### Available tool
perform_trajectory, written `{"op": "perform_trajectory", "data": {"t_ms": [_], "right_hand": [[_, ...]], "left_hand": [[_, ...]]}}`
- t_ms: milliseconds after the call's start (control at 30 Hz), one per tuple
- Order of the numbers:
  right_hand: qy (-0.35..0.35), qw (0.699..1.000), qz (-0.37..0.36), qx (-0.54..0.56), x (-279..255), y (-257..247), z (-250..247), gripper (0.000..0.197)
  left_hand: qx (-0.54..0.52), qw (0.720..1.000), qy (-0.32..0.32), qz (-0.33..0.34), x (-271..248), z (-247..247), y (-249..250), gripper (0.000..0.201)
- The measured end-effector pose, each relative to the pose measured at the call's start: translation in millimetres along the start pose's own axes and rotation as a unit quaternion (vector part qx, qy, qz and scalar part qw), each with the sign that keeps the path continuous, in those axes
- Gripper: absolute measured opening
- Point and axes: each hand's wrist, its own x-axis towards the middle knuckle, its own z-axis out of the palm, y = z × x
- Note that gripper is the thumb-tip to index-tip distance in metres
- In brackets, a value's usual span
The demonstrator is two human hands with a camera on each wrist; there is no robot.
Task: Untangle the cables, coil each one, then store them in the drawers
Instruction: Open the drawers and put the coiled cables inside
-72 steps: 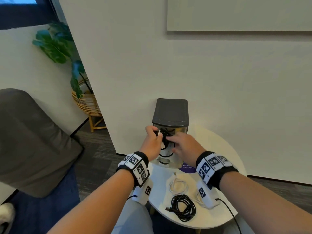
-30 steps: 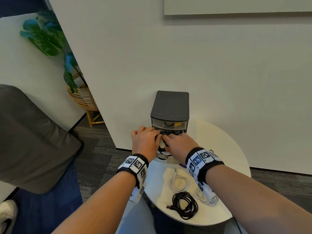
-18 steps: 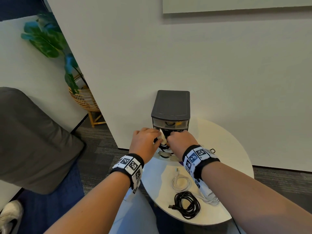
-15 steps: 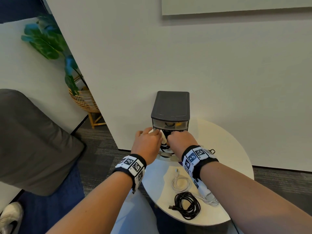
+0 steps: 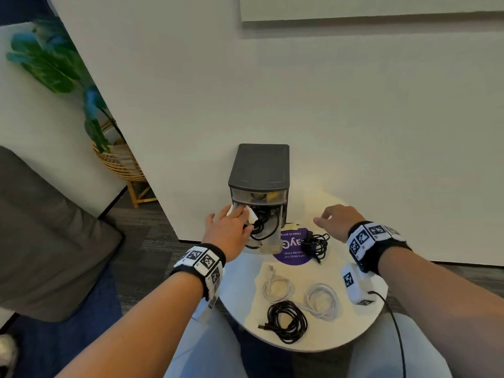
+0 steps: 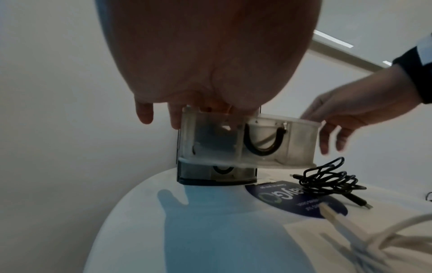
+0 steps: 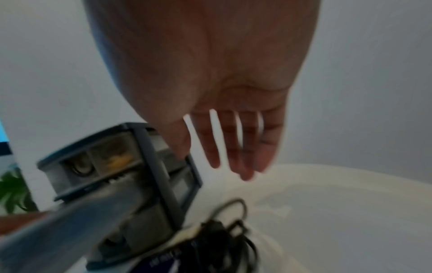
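A dark grey drawer unit (image 5: 259,170) stands at the back of the round white table (image 5: 362,326). Its clear middle drawer (image 5: 268,236) is pulled out and holds a black cable (image 5: 266,226) and a white adapter (image 5: 252,216). My left hand (image 5: 242,215) reaches into the drawer's left side and pinches the adapter; the little and ring fingers (image 6: 145,114) hang outside the wall. My right hand (image 5: 320,221) hovers open and empty to the right of the unit, above a tangled black cable (image 5: 315,245). The wrist view shows the right hand (image 7: 233,162) with straight fingers.
Nearer me lie two coiled white cables (image 5: 276,286) (image 5: 321,300) and a coiled black cable (image 5: 286,317). A purple round sticker (image 5: 294,255) sits by the drawer. The top drawer (image 5: 259,196) is closed with something yellow inside. A wall is right behind; a plant basket (image 5: 120,162) at left.
Both hands were together at the open drawer. My right hand has pulled away to the right and opened, uncovering the tangled black cable and the sticker. The left hand stays in the drawer.
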Motion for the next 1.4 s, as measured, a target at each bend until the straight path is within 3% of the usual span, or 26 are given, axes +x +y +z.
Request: {"op": "perform_trajectory", "data": {"t_ms": [133, 200, 300, 400, 467, 567, 767, 867, 1067, 1200, 1300, 1400], "right_hand": [[-0.064, 0.988, 0.079, 0.113, -1, 3, 23, 0.044], [-0.061, 0.982, 0.095, 0.151, 0, 0, 32, 0.039], [-0.050, 0.988, 0.080, 0.123, 5, 3, 40, 0.033], [-0.038, 0.977, 0.097, 0.188, 10, 11, 35, 0.015], [-0.028, 0.969, 0.094, 0.226, 7, 14, 23, 0.012], [0.006, 0.961, 0.048, 0.273, 4, 11, 0, 0.012], [0.037, 0.927, -0.138, 0.345, -14, -37, -18, 0.020], [0.049, 0.930, -0.201, 0.304, -19, -67, -5, 0.023], [0.105, 0.960, -0.246, 0.082, -13, -89, 32, 0.032], [0.120, 0.953, -0.279, 0.018, -10, -93, 39, 0.028], [0.100, 0.950, -0.293, -0.040, -6, -95, 45, 0.028], [0.105, 0.938, -0.311, -0.113, -8, -91, 50, 0.029]], "left_hand": [[0.000, 1.000, 0.021, -0.016, 2, -4, 6, 0.050], [0.007, 0.999, 0.039, -0.022, 1, -8, 9, 0.051], [0.010, 0.997, 0.079, -0.022, -1, -13, 11, 0.049], [0.012, 0.995, 0.094, -0.017, -2, -13, 10, 0.049], [0.018, 0.995, 0.093, -0.014, -2, -11, 9, 0.050], [0.028, 0.995, 0.096, -0.012, -2, -8, 10, 0.049], [0.030, 0.996, 0.087, -0.019, 0, -9, 12, 0.042], [0.027, 0.995, 0.092, -0.016, 0, -10, 9, 0.036], [0.004, 0.994, 0.109, -0.005, -7, -15, 5, 0.035], [-0.059, 0.986, 0.148, 0.038, -14, -11, 7, 0.050], [-0.042, 0.989, 0.109, 0.087, -17, -5, 12, 0.055], [-0.051, 0.996, 0.049, 0.062, -17, 0, 12, 0.058]]}}
